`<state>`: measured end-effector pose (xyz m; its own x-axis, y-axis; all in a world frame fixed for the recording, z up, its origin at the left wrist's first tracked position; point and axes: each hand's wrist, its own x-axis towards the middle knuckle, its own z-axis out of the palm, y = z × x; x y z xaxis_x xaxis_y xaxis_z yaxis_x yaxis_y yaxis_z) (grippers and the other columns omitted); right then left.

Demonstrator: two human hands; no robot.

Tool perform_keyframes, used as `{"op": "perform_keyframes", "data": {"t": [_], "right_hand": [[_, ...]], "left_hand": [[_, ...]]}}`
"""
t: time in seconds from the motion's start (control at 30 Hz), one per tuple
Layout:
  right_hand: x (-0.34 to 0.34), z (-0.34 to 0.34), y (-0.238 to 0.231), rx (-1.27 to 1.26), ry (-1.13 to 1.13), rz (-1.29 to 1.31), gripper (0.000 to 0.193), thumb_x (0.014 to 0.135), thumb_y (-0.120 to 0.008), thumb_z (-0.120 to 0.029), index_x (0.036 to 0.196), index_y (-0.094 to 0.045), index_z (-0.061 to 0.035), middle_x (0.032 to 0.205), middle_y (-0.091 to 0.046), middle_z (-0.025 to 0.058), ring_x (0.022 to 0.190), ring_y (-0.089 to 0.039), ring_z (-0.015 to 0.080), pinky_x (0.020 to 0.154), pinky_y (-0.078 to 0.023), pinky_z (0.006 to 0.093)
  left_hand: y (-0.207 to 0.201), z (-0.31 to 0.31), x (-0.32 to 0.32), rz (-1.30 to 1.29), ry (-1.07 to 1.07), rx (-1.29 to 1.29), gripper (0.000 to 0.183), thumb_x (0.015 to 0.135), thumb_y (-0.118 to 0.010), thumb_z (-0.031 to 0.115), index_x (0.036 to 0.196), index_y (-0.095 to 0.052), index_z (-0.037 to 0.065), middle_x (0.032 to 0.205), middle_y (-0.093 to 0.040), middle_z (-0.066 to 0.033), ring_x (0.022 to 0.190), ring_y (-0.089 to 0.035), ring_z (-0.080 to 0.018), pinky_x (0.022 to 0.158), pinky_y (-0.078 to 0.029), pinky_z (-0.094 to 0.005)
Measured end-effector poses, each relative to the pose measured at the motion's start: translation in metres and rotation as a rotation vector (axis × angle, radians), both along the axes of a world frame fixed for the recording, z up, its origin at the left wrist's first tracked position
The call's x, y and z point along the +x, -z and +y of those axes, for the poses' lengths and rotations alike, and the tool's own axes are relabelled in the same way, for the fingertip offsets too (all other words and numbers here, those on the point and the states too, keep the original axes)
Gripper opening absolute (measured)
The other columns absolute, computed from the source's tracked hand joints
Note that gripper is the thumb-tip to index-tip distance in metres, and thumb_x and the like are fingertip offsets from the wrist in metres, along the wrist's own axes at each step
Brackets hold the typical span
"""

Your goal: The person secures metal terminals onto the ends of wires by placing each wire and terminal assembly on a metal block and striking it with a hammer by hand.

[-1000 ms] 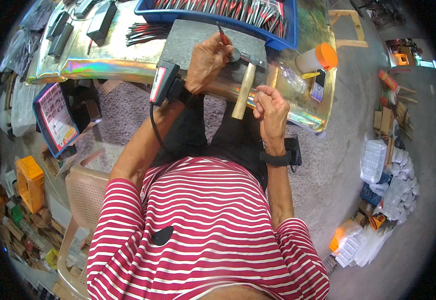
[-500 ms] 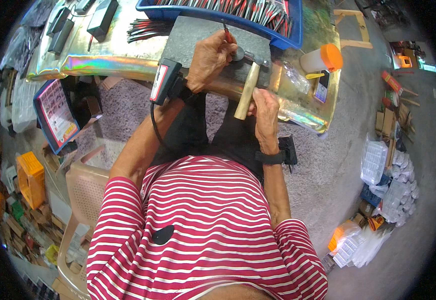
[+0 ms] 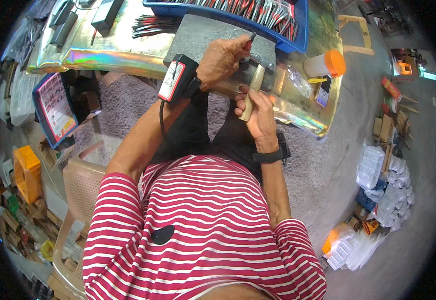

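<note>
My left hand [image 3: 220, 62] is closed over the grey slab [image 3: 195, 37], pinching a slender red-and-black piece [image 3: 249, 43] whose dark end points up and away. Most of that piece is hidden by the fingers. My right hand [image 3: 262, 114] grips the pale wooden handle of a hammer [image 3: 254, 90], just right of my left hand. The hammer's metal head is partly hidden near the slab's front edge. Beyond the slab, a blue tray [image 3: 302, 46] is filled with similar red-and-black pieces. A loose bundle of such pieces [image 3: 154, 26] lies at the slab's far left.
An orange-lidded jar [image 3: 323, 64] and a phone-like device [image 3: 323, 94] sit at the table's right. Black boxes [image 3: 107, 15] stand at the far left of the shiny table cover [image 3: 123, 62]. A plastic chair [image 3: 80, 185] is at my left.
My left hand has moved right with the red-and-black piece and turned. The hammer's handle is more upright, and my right hand has rolled palm-up around it. The whole view has shifted slightly.
</note>
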<state>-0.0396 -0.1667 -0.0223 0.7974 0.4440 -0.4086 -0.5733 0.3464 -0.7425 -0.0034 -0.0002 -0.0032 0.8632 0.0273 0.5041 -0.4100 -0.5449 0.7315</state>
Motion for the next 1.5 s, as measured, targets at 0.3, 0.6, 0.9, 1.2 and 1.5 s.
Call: {"op": "perform_keyframes", "data": {"t": [0.3,0.6,0.9,1.2,1.5], "right_hand": [[0.006,-0.006,-0.031,-0.274,0.070,-0.105,0.028,0.084,-0.048,-0.023,0.090,-0.047,0.0050,0.059,-0.046,0.0048,0.043,-0.036,0.0046,0.033,-0.028,0.0162],[0.012,-0.019,-0.133,-0.988,-0.053,-1.132,0.020,0.086,-0.046,-0.020,0.089,-0.053,-0.0015,0.059,-0.042,-0.0028,0.052,-0.038,0.0044,0.046,-0.031,0.0193],[0.004,-0.021,-0.140,-1.110,0.070,-1.395,0.022,0.083,-0.050,-0.018,0.093,-0.046,0.0011,0.060,-0.051,0.0085,0.045,-0.045,0.0134,0.042,-0.035,0.0279],[-0.008,-0.007,-0.176,-1.071,0.166,-1.339,0.017,0.085,-0.046,-0.018,0.081,-0.051,-0.0023,0.060,-0.047,-0.0008,0.053,-0.041,0.0063,0.046,-0.033,0.0204],[0.005,-0.012,-0.123,-1.276,0.056,-1.465,0.015,0.084,-0.048,-0.015,0.079,-0.047,-0.0009,0.058,-0.051,0.0154,0.050,-0.052,0.0276,0.044,-0.037,0.0347]], "left_hand": [[0.003,-0.001,0.000,-0.015,0.032,0.066,0.017,0.068,-0.050,-0.006,0.080,-0.045,0.004,0.068,-0.055,-0.0118,0.064,-0.057,-0.0281,0.054,-0.043,-0.0328],[0.011,-0.002,0.003,-0.066,0.035,0.046,0.015,0.069,-0.048,-0.006,0.080,-0.043,0.003,0.068,-0.054,-0.0122,0.065,-0.057,-0.0300,0.054,-0.044,-0.0336],[0.004,-0.005,0.002,-0.083,0.050,0.039,0.020,0.067,-0.047,-0.006,0.084,-0.044,0.005,0.071,-0.055,-0.0118,0.066,-0.056,-0.0314,0.055,-0.045,-0.0348],[0.011,-0.002,0.003,-0.085,0.028,0.068,0.016,0.070,-0.050,-0.001,0.083,-0.044,0.005,0.070,-0.054,-0.0123,0.064,-0.056,-0.0302,0.053,-0.045,-0.0353],[0.013,-0.006,0.003,-0.053,0.027,0.072,0.015,0.072,-0.047,-0.001,0.086,-0.045,0.004,0.072,-0.055,-0.0118,0.065,-0.057,-0.0287,0.054,-0.045,-0.0340]]}}
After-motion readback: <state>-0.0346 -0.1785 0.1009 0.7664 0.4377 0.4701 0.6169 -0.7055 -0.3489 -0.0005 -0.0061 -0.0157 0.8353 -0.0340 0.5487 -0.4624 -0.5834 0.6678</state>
